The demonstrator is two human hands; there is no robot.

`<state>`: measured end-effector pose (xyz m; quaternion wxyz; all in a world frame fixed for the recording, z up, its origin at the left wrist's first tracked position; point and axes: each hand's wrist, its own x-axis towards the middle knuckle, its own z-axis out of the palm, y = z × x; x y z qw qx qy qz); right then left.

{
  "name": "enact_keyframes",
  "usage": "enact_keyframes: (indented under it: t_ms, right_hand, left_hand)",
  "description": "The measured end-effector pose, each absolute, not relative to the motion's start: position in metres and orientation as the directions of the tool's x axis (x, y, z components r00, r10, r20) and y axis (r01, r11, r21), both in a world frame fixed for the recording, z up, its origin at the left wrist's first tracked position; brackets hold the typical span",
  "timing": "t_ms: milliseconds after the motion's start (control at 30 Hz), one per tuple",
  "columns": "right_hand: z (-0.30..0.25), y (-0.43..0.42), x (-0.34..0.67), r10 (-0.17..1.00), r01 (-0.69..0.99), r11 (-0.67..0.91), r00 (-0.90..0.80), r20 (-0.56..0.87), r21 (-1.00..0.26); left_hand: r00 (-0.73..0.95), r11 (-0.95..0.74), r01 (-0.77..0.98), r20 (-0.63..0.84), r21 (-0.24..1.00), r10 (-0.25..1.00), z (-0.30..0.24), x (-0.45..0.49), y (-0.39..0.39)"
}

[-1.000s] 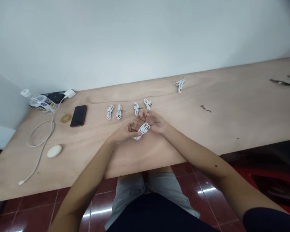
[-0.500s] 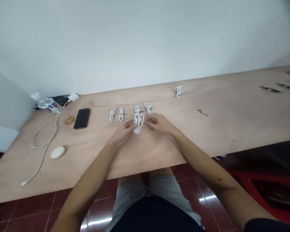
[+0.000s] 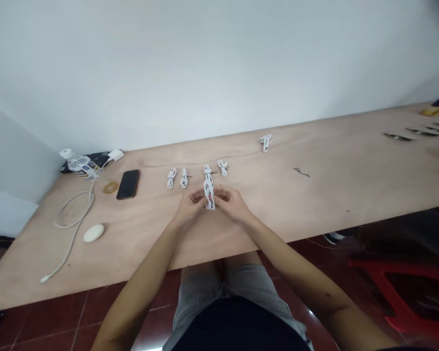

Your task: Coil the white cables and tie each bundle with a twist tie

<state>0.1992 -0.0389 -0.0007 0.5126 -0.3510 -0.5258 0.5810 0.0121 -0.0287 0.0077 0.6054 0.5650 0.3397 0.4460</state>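
Note:
A coiled white cable bundle (image 3: 209,192) is pinched between my two hands above the wooden table (image 3: 314,204). My left hand (image 3: 189,204) grips its left side and my right hand (image 3: 231,201) grips its right side; both have closed fingers. Just beyond my hands lies a row of several tied white cable bundles (image 3: 183,177). One more white bundle (image 3: 265,141) lies farther back near the wall. A thin dark twist tie (image 3: 301,172) lies to the right of my hands.
At the left are a black phone (image 3: 128,184), a tape roll (image 3: 110,187), a water bottle (image 3: 81,164), a white charger with its long cable (image 3: 72,214) and a white oval object (image 3: 93,232). Dark strips (image 3: 398,137) lie far right. A red stool (image 3: 398,297) stands on the floor.
The twist tie is no longer seen sticking out of the bundle. The bundle turned upright, my hands closed in on its two sides, and the view shifted slightly.

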Motion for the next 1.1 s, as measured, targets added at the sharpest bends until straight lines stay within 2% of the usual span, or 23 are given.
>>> enact_keyframes:
  t_ms: [133,267,400,467,533,767,933,1033,1100]
  right_hand:
    - [-0.005,-0.044,0.199,0.971,-0.313,-0.031,-0.233,0.045,-0.949]
    - [-0.006,-0.049,0.205,0.977,-0.248,-0.045,-0.213,0.009,-0.968]
    - [-0.004,-0.053,0.219,0.971,0.108,0.116,-0.221,0.090,-0.987]
    - [-0.002,-0.054,0.226,0.964,0.293,0.219,-0.214,0.159,-0.931]
    - [0.001,-0.054,0.233,0.951,0.395,0.276,-0.243,0.191,-0.876]
    - [0.009,-0.052,0.256,0.895,0.358,0.267,-0.435,0.093,-0.895]
    - [0.005,-0.055,0.262,0.934,0.493,0.302,-0.323,0.151,-0.816]
    - [0.004,-0.061,0.266,0.942,0.492,0.308,-0.276,0.190,-0.814]
    - [0.006,-0.068,0.268,0.945,0.466,0.301,-0.261,0.196,-0.832]
  left_hand:
    - [0.342,-0.032,-0.123,0.073,0.992,0.937,0.006,0.006,-0.041]
    - [0.230,-0.059,-0.011,0.060,0.998,0.971,0.000,-0.006,-0.049]
    - [0.170,-0.161,0.232,0.123,0.959,0.978,0.004,-0.018,-0.058]
    - [0.147,-0.189,0.356,0.145,0.915,0.979,0.007,-0.024,-0.061]
    - [0.127,-0.171,0.446,0.127,0.879,0.984,0.008,-0.029,-0.063]
    - [0.107,-0.171,0.565,0.134,0.807,0.985,0.006,-0.040,-0.060]
    - [0.158,-0.314,0.631,0.279,0.709,0.947,0.013,-0.036,-0.062]
    - [0.079,-0.339,0.665,0.389,0.665,0.918,0.023,-0.033,-0.073]
    - [0.071,-0.346,0.651,0.399,0.676,0.914,0.029,-0.028,-0.084]
